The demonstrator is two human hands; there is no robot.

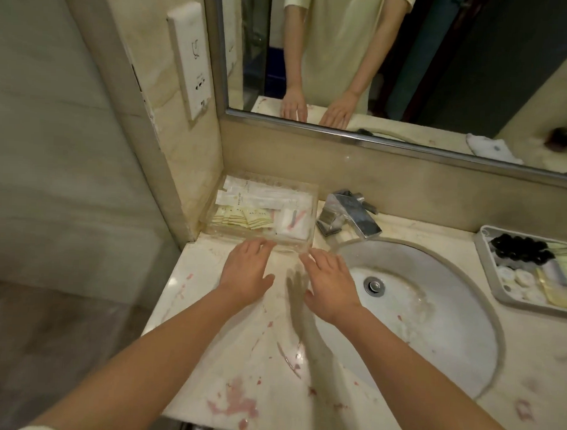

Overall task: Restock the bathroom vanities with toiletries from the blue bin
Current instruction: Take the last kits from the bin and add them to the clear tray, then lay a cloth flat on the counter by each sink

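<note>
Clear tray (315, 216), desk (255, 342) back-left corner, beside tap (349, 217). It holds toiletries (260, 198): long white sachets and pale yellow packets, print unreadable. Grey tray (481, 250) right of sink (433, 316): black round pieces, white discs, pastel packets. Left hand (246, 271) and right hand (331, 287): grip wide, holding nothing, fingertips at the clear tray's front rim.

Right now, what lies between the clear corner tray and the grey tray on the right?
Head view: the chrome faucet and the sink basin back rim lie between the clear tray and grey tray.
</note>
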